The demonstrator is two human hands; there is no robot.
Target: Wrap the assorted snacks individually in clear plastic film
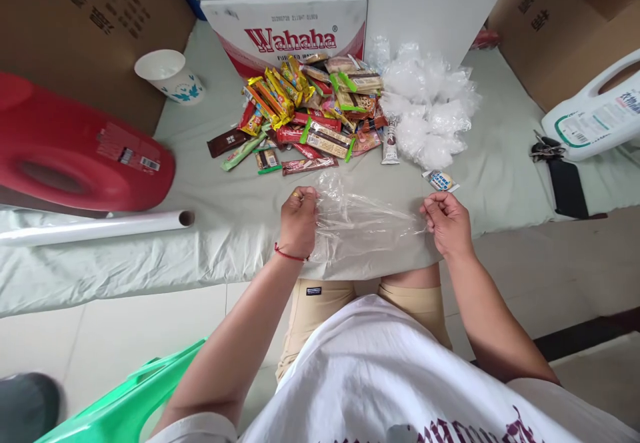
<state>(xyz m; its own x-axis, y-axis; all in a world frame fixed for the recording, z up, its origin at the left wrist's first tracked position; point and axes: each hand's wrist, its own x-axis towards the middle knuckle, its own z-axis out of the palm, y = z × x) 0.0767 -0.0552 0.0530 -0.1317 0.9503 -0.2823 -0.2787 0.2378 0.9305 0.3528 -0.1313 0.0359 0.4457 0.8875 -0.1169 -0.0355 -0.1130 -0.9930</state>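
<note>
A clear plastic bag (pixel 363 226) is stretched sideways between my two hands, just above the front of the cloth-covered table. My left hand (pixel 299 220) is closed on its left side, thumb pressed against the fingers. On the other side, my right hand (pixel 447 222) pinches a corner of the bag, pulled to a thin point. Just beyond the right hand lies a small wrapped snack (pixel 441 180) with blue and yellow print. A heap of wrapped snack bars (pixel 305 113) is farther back, in front of the Wahaha box. To its right sits a pile of crumpled clear bags (pixel 425 103).
At left stand a red jug (pixel 75 143), a paper cup (pixel 173 76) and a white roll (pixel 100 226). A white detergent bottle (pixel 597 113), keys (pixel 547 148) and a black phone (pixel 567 188) lie right. The Wahaha box (pixel 290 23) and cartons stand behind. A green stool (pixel 125 396) is below.
</note>
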